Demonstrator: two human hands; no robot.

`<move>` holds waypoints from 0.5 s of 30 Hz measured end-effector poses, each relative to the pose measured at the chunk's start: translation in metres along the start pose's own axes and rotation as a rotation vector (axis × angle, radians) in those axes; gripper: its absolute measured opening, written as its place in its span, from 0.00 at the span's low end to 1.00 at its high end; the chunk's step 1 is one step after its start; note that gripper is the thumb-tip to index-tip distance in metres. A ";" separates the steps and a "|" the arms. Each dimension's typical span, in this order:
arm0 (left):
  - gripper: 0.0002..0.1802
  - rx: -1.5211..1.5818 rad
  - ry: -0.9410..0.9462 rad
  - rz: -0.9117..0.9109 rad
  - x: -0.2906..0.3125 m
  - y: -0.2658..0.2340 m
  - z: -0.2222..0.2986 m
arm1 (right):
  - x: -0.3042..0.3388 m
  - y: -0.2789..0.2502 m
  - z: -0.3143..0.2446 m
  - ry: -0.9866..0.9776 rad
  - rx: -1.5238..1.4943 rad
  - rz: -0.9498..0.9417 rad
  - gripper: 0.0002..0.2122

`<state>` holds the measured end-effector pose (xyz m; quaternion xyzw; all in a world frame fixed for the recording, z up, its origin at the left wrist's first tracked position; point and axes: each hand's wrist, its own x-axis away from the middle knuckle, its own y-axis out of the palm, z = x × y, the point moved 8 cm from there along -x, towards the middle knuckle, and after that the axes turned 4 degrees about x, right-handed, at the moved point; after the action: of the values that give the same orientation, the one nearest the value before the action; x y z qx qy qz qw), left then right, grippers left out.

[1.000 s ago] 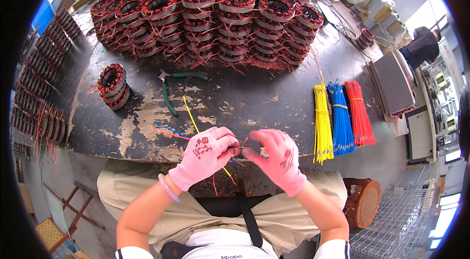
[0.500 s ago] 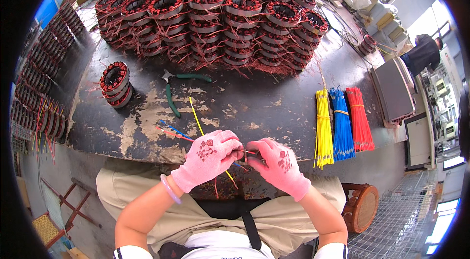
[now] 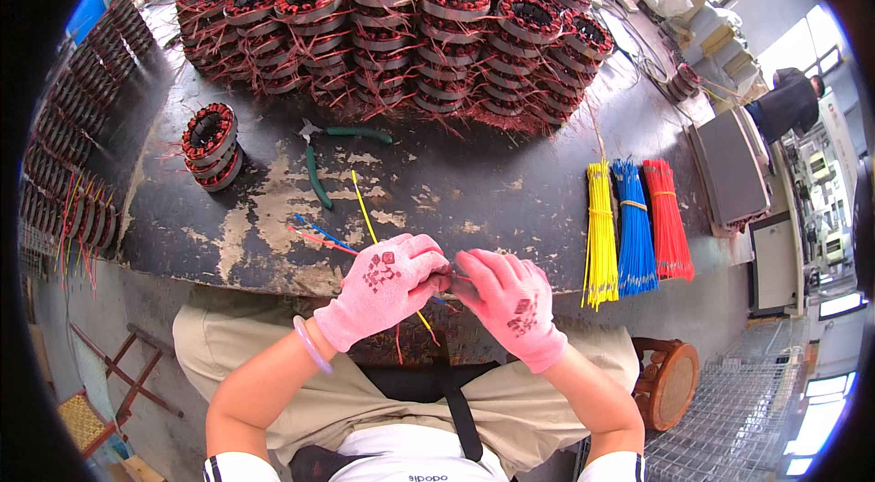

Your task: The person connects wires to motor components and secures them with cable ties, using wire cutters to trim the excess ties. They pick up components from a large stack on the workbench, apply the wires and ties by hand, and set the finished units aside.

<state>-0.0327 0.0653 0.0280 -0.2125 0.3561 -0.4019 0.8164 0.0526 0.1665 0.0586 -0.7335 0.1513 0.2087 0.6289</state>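
Both hands wear pink gloves and meet at the table's near edge. My left hand (image 3: 387, 282) is closed round a yellow wire (image 3: 364, 206), a blue wire (image 3: 316, 229) and a red wire (image 3: 321, 240). Their far ends stick out over the table, and other ends hang below the hand. Fingertip to fingertip with it, my right hand (image 3: 510, 304) is pinched closed; whatever lies in the pinch is too small and hidden to name. Beyond the hands lie green-handled cutters (image 3: 315, 174), spread apart. Left of them stands a short stack of red-wound stators (image 3: 211, 140).
Many stacked stators (image 3: 383, 35) fill the table's far side, and more rows (image 3: 77, 122) stand at the left. Yellow (image 3: 601, 241), blue (image 3: 635, 231) and red (image 3: 668, 227) wire bundles lie at the right. A wooden stool (image 3: 670, 382) stands right of my knee. Another person (image 3: 786, 104) is at far right.
My right hand has turned, its fingers now pointing more up and left, and the red wire bit seen between the hands is hidden. The left hand keeps its grip on the wires.
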 end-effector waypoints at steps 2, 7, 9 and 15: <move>0.07 -0.007 0.000 -0.010 0.001 0.001 0.001 | 0.006 0.014 0.004 0.026 -0.022 -0.091 0.11; 0.07 -0.027 0.035 -0.007 0.000 0.000 0.003 | 0.044 0.074 0.034 0.867 -1.060 -0.621 0.10; 0.07 0.005 0.009 -0.001 0.002 0.000 0.002 | 0.051 0.078 0.029 0.982 -1.265 -0.725 0.09; 0.08 0.021 -0.014 -0.002 0.001 -0.001 0.000 | 0.006 0.020 0.005 0.016 -0.084 -0.270 0.10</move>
<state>-0.0326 0.0642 0.0280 -0.2070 0.3458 -0.4049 0.8207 0.0475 0.1688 0.0378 -0.7745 0.0476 0.1223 0.6189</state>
